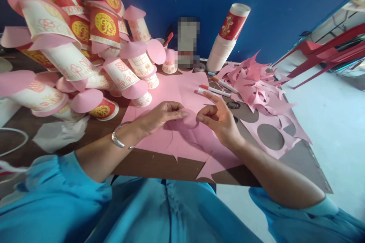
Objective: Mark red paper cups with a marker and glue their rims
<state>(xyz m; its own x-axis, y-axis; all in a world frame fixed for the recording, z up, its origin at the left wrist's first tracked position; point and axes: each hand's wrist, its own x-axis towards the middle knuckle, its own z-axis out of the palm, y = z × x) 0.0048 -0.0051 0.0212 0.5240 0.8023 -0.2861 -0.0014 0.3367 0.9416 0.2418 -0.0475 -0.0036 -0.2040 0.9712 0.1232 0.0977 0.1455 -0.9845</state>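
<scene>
Between my two hands is a small pink paper piece with a rounded edge [189, 120]; whether it is a flat disc or rolled into a cone I cannot tell. My left hand [167, 114] pinches its left side between thumb and fingers. At its right edge, the thumb and a finger of my right hand [221, 120] are closed on it, while the index finger points outward. Below lie large pink paper sheets [159, 133], one with a curved line on it. Just beyond my right hand rest an orange-capped marker [215, 91] and black-handled scissors [234, 104], partly hidden.
Paper cups with pink cone tops [68, 59] are piled at the left. A tall stack of paper cups [228, 38] stands by the blue wall. Pink paper scraps [256, 79] heap at the right, near a sheet with round holes [253, 125]. A crumpled clear plastic bag [61, 133] lies left.
</scene>
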